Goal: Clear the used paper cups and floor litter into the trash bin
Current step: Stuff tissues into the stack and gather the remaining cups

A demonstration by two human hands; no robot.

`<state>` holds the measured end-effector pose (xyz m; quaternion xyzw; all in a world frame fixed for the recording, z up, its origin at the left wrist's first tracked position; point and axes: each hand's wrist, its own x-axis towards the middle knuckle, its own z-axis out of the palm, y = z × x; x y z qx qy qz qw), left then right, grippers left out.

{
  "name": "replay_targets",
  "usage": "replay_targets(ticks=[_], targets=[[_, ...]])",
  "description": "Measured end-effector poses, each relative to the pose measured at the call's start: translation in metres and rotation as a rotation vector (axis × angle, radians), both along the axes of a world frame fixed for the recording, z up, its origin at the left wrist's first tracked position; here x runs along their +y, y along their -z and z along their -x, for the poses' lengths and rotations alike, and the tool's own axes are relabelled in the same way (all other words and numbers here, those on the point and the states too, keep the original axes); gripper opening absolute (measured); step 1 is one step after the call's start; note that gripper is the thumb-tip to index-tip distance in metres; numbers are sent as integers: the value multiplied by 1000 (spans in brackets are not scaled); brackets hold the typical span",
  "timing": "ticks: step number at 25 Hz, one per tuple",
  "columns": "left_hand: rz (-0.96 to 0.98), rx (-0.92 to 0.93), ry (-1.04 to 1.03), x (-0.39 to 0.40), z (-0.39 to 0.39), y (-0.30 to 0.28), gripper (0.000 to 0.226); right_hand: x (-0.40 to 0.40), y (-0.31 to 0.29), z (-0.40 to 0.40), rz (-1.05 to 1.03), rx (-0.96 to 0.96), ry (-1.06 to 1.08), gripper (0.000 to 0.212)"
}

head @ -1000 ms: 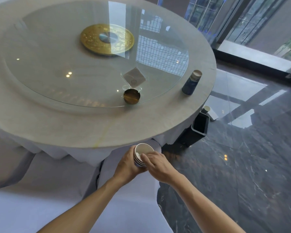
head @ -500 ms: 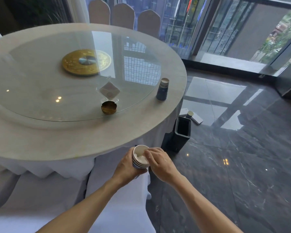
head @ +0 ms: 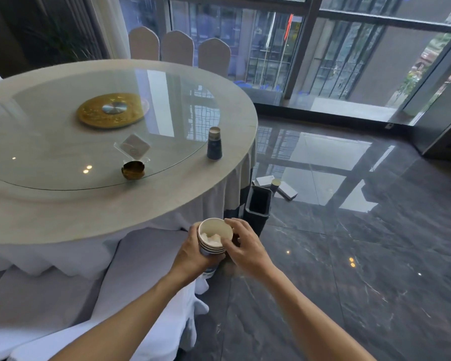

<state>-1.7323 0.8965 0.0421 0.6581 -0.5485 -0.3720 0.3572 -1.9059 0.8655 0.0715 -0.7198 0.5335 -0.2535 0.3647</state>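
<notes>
Left hand (head: 193, 252) wrapped round a stack of paper cups (head: 213, 237), white scrap inside the top one. Right hand (head: 246, 247) curled at the rim, fingertips pinching the top cup. Held low, in front of the round surface (head: 115, 204). One upside-down blue cup (head: 214, 144) near the surface's edge. Dark trash bin (head: 257, 207) on the floor, beside the tablecloth. Behind the bin, another cup (head: 275, 184) and flat white boxes (head: 287, 190).

1. Nested white paper cups (head: 214, 238): matt paper, crumpled white tissue inside.
2. Round desk (head: 115, 199): matt beige top, glossy clear glass turntable (head: 63, 142), white cloth skirt.
3. Gold disc (head: 111, 113): shiny metal.
4. Dark marble floor (head: 349, 256): polished, mirror-glossy.
5. Black bin (head: 255, 207): matt plastic.
</notes>
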Motion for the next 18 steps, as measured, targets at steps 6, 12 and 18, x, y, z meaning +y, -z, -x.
replay_targets(ticks=[6, 12, 18], targets=[[21, 5, 43, -12, 43, -10, 92, -4, -10, 55, -231, -278, 104, 46], [21, 12, 59, -51, 62, 0, 98, -34, 3, 74, -268, -319, 202, 41], [-39, 43, 70, -119, 85, 18, 91, -98, 13, 87, -276, -228, 213, 43]])
